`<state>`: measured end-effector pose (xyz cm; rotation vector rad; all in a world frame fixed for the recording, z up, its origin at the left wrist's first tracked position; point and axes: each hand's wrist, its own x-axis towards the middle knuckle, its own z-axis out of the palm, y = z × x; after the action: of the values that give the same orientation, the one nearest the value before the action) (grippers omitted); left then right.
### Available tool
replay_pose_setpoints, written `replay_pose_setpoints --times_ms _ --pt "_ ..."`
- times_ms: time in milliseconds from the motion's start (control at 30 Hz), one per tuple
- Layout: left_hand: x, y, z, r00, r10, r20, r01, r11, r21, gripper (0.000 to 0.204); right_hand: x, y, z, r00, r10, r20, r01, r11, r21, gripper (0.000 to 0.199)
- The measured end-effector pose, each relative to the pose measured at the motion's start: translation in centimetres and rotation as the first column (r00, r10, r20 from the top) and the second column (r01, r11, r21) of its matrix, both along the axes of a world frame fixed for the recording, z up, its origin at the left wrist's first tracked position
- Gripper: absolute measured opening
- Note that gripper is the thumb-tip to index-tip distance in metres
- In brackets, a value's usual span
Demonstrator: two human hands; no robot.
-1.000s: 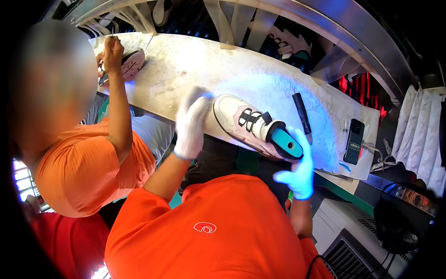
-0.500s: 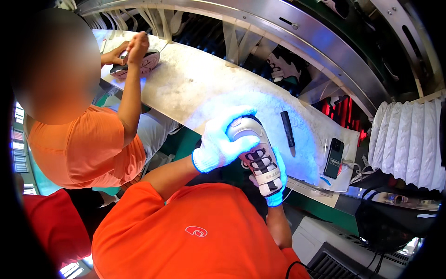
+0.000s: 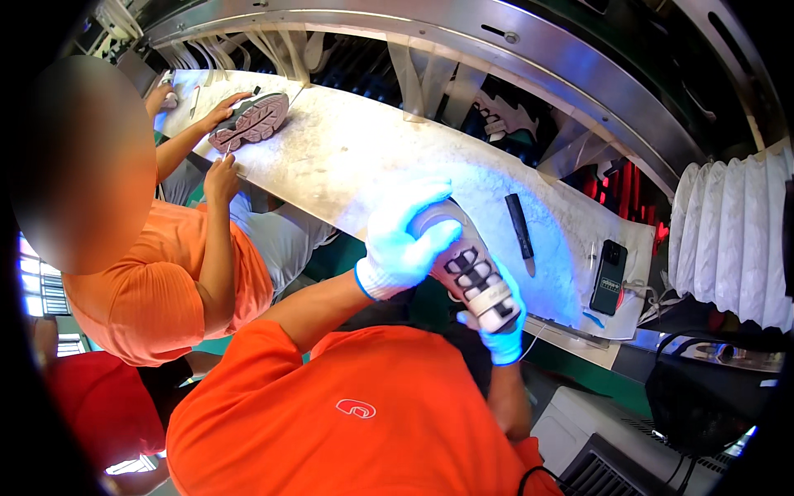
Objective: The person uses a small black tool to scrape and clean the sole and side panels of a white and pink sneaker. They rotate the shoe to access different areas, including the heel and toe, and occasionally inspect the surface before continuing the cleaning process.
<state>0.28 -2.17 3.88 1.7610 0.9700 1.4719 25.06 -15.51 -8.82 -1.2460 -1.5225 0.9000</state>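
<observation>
Between my gloved hands is a pale sneaker with dark lacing, its upper turned up toward me and its toe end pointing away. My left hand is wrapped over the toe end, thumb across the front of the upper. At the heel end, my right hand grips from the right and beneath, its fingers partly hidden by the shoe. Both white gloves glow blue under a strong light. On the worktable just right of the shoe lies a black-handled knife with a short blade.
A phone lies at the worktable's right end, by a small blue piece. At left, a co-worker in orange handles another sneaker. Behind runs a metal-framed rack with strip curtains; a white ribbed duct hangs right.
The sneaker in my hands has shifted slightly and blurs a little; my right hand sits a bit further right. The co-worker has turned their sneaker so its sole shows and lowered one hand.
</observation>
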Motion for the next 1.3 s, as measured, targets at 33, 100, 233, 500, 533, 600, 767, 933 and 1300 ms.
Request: replay_pose_setpoints --times_ms 33,100,233,500,533,600,767,933,1300 --pt "-0.6 0.6 -0.1 0.996 -0.058 0.069 0.065 0.992 -0.105 0.039 0.8 0.5 0.2 0.989 -0.023 -0.145 0.008 0.995 -0.102 0.103" --pt "-2.6 0.7 -1.4 0.888 -0.167 0.429 0.337 0.871 -0.358 0.040 1.9 1.9 0.7 0.897 -0.154 -0.415 0.052 0.968 -0.247 0.100" --pt "-5.1 -1.5 -3.3 0.349 0.074 0.934 0.790 0.514 -0.336 0.052 0.5 4.8 3.5 0.811 -0.242 -0.533 0.154 0.967 -0.203 0.097" --pt "-6.0 -3.9 0.0 0.633 -0.076 0.771 0.710 0.454 -0.538 0.076 1.4 4.2 3.3 0.737 -0.226 -0.638 0.083 0.966 -0.247 0.110" --pt "-6.1 -3.7 0.1 0.663 -0.093 0.743 0.694 0.448 -0.563 0.076 1.4 4.1 3.4 0.736 -0.231 -0.637 0.083 0.964 -0.254 0.111" --pt "-6.4 -3.5 -0.2 0.661 -0.087 0.746 0.698 0.435 -0.569 0.073 1.4 4.1 3.2 0.734 -0.228 -0.640 0.081 0.965 -0.250 0.112" --pt "-6.0 -3.5 -0.4 0.692 -0.037 0.721 0.649 0.469 -0.599 0.064 1.7 3.5 1.7 0.727 -0.251 -0.638 0.111 0.961 -0.252 0.111" --pt "-6.3 -3.2 -0.9 0.724 -0.041 0.688 0.628 0.450 -0.634 0.058 2.1 2.9 0.6 0.710 -0.294 -0.640 0.181 0.954 -0.237 0.108" --pt "-5.7 -1.9 -1.1 0.529 -0.007 0.849 0.779 0.400 -0.482 0.065 1.5 2.8 0.4 0.660 -0.323 -0.679 0.247 0.946 -0.210 0.113"
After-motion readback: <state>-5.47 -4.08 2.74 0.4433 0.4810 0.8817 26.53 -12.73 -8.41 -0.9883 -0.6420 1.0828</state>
